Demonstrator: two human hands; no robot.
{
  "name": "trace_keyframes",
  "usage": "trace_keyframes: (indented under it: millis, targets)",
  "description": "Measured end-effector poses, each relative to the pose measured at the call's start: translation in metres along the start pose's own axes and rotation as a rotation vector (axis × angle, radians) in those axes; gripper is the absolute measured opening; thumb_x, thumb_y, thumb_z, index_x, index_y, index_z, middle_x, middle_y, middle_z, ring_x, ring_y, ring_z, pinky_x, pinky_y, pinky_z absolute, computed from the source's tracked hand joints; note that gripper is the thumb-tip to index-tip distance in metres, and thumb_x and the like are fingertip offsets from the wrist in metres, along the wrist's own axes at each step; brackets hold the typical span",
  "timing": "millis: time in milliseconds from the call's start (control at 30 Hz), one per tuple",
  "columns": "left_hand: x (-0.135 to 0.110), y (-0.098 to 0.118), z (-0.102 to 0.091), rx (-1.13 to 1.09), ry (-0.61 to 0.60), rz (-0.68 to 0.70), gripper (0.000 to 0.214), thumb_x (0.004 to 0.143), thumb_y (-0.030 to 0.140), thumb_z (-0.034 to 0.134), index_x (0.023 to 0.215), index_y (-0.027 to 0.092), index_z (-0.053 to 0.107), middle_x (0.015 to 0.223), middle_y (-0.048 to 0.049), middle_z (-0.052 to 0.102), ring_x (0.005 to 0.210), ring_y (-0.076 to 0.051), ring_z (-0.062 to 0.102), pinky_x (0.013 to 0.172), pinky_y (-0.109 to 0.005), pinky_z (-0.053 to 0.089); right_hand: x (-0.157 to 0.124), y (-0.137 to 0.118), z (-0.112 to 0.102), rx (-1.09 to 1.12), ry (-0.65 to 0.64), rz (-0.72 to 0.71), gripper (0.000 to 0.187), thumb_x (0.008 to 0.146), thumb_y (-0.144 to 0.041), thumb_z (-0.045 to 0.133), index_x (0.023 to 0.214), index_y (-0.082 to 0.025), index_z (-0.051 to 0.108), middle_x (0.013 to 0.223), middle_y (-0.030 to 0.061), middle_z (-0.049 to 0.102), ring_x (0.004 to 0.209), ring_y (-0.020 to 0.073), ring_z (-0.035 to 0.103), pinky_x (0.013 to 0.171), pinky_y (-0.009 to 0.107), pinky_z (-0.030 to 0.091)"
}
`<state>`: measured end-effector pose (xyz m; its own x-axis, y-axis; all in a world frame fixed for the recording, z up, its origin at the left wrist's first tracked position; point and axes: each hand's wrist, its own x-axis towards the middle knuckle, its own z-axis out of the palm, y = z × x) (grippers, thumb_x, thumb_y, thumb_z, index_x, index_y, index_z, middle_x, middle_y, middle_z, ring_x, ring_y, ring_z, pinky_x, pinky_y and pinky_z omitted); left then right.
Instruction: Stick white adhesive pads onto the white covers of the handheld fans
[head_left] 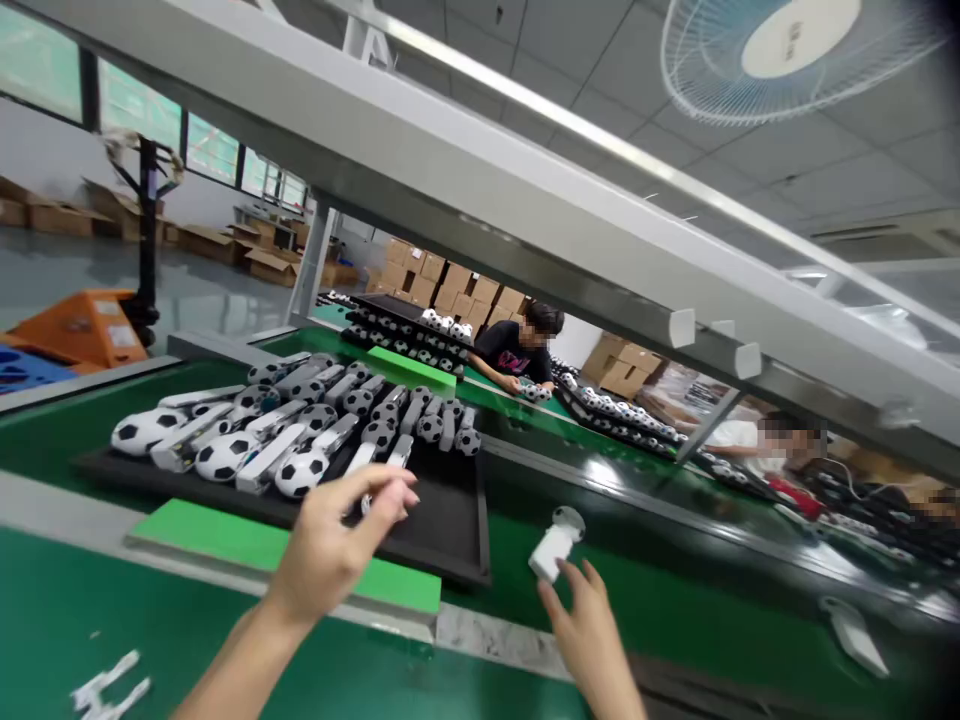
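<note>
Left hand (330, 545) curls over the tray (442, 510); I cannot tell if it pinches anything. My right hand (589, 622) spreads at a white piece (551, 553) on the worktop (667, 600). Balls (227, 458) lie close-packed, probably saving room.

A glossy green surface (667, 570) carries a loaded black tray (442, 520) — a bright green block (225, 537) along its near edge — and, to the right, a loose white unit (553, 548) with a rounded end, then another white part (856, 636); small white plastic pieces (96, 692) lie lower left.
</note>
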<state>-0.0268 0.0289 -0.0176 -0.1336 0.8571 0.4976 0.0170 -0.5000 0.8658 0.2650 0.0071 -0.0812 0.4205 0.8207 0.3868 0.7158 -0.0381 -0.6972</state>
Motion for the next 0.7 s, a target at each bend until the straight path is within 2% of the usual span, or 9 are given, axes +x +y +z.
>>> trace_keyframes:
  millis: [67,167,267,333,400,467,533,633,700]
  targets:
    - [0.005,0.003,-0.009,-0.077,0.162,0.005,0.019,0.087,0.038,0.064,0.085,0.02,0.071,0.072,-0.0012,0.069,0.062,-0.016,0.063,0.063,-0.026,0.054,-0.008,-0.029,0.038,0.044,-0.173,-0.07,0.036,0.091,-0.041,0.063,0.116,-0.015,0.065,0.137,0.0182,0.058,0.127,0.0358,0.055,0.101,0.057,0.048]
    - [0.011,0.004,-0.02,-0.112,0.28,-0.019,0.018,0.087,0.037,0.063,0.084,0.019,0.067,0.066,0.0006,0.064,0.055,-0.015,0.057,0.056,-0.026,0.05,-0.015,-0.083,0.102,0.167,-0.453,-0.227,0.046,0.092,-0.032,0.069,0.134,-0.02,0.055,0.135,0.0104,0.062,0.119,0.0282,0.061,0.1,0.052,0.051]
    - [0.015,0.001,-0.027,-0.121,0.334,-0.006,0.019,0.086,0.039,0.064,0.086,0.02,0.064,0.064,0.002,0.06,0.056,-0.015,0.056,0.057,-0.027,0.049,-0.008,-0.123,0.152,0.187,-0.54,-0.248,0.053,0.089,-0.034,0.073,0.136,-0.019,0.054,0.13,0.011,0.063,0.115,0.0292,0.063,0.097,0.053,0.053]
    - [0.019,-0.005,-0.03,-0.125,0.319,-0.037,0.021,0.083,0.04,0.067,0.085,0.019,0.065,0.064,0.0013,0.061,0.057,-0.015,0.057,0.058,-0.026,0.05,-0.002,-0.136,0.166,0.184,-0.526,-0.22,0.047,0.091,-0.034,0.071,0.132,-0.018,0.056,0.122,0.0099,0.066,0.107,0.0272,0.066,0.092,0.051,0.056]
    - [0.023,-0.013,-0.029,-0.134,0.27,-0.119,0.028,0.077,0.041,0.073,0.089,0.017,0.066,0.07,-0.002,0.066,0.061,-0.017,0.062,0.059,-0.026,0.052,0.0,-0.141,0.161,0.206,-0.488,-0.204,0.039,0.095,-0.032,0.067,0.129,-0.017,0.057,0.113,0.0081,0.068,0.095,0.0232,0.069,0.084,0.045,0.059]
    - [0.025,-0.022,-0.021,-0.162,0.22,-0.224,0.043,0.073,0.042,0.077,0.104,0.015,0.064,0.088,-0.0085,0.071,0.073,-0.021,0.068,0.061,-0.028,0.056,-0.006,-0.142,0.139,0.25,-0.455,-0.233,0.041,0.095,-0.028,0.065,0.133,-0.016,0.054,0.113,0.0082,0.068,0.092,0.0217,0.07,0.082,0.042,0.06]
    - [0.022,-0.027,-0.009,-0.212,0.156,-0.317,0.06,0.071,0.042,0.08,0.12,0.016,0.057,0.107,-0.0148,0.071,0.087,-0.025,0.072,0.065,-0.03,0.059,-0.02,-0.139,0.107,0.281,-0.444,-0.317,0.056,0.089,-0.021,0.07,0.14,-0.019,0.048,0.129,0.0091,0.064,0.11,0.0242,0.066,0.096,0.043,0.055]
    - [0.012,-0.02,0.013,-0.317,0.034,-0.373,0.057,0.068,0.039,0.084,0.114,0.013,0.063,0.113,-0.0159,0.071,0.096,-0.028,0.072,0.076,-0.033,0.061,-0.051,-0.124,0.06,0.262,-0.375,-0.394,0.073,0.087,-0.017,0.064,0.151,-0.027,0.033,0.156,0.0054,0.04,0.144,0.0229,0.036,0.12,0.038,0.032]
    - [0.006,-0.007,0.022,-0.386,0.017,-0.36,0.047,0.069,0.038,0.083,0.105,0.012,0.067,0.114,-0.0135,0.072,0.099,-0.029,0.072,0.078,-0.032,0.061,-0.082,-0.107,0.041,0.206,-0.281,-0.317,0.061,0.096,-0.021,0.048,0.153,-0.024,0.025,0.153,0.0101,0.042,0.141,0.0208,0.041,0.115,0.037,0.038]
